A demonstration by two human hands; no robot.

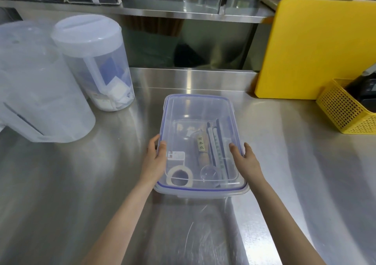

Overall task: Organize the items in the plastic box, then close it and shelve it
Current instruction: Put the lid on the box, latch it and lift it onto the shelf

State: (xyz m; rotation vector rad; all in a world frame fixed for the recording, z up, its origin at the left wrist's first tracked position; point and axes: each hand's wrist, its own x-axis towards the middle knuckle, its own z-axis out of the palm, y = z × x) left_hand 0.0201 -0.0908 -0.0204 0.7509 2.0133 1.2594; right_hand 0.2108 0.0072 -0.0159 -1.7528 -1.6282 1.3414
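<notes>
Left hand (pixel 155 158) and right hand (pixel 247 161) grasp the plastic box (pixel 200 106) at its long sides, at 9 and 3 o'clock: thumbs lie over the blue-trimmed rim, the other fingers wrap the outer walls. The box sits on the steel counter (pixel 81 183), at centre. Its lid appears seated; whether the side latches are snapped down cannot be told. Seen through the clear plastic: a tape roll (pixel 180 176) at 7 o'clock, a labelled bamboo piece (pixel 201 148) at centre, long flat utensils (pixel 218 148) along the 3 o'clock wall, a clear scoop (pixel 209 174) at 6 o'clock.

Hazards, as judged: an unlatched lid could lift off during carrying; tilting would slide the loose contents out of order; smooth walls could slip through a side grip. Forearms run in from 6 o'clock, converging, wrists straight. Two lidded pitchers (pixel 91 61) stand at 10 o'clock, a yellow cutting board (pixel 317 46) at 2 o'clock, a yellow basket (pixel 345 110) at 3 o'clock; a careless swing toward the shelf (pixel 142 8) at 12 o'clock could strike them.
</notes>
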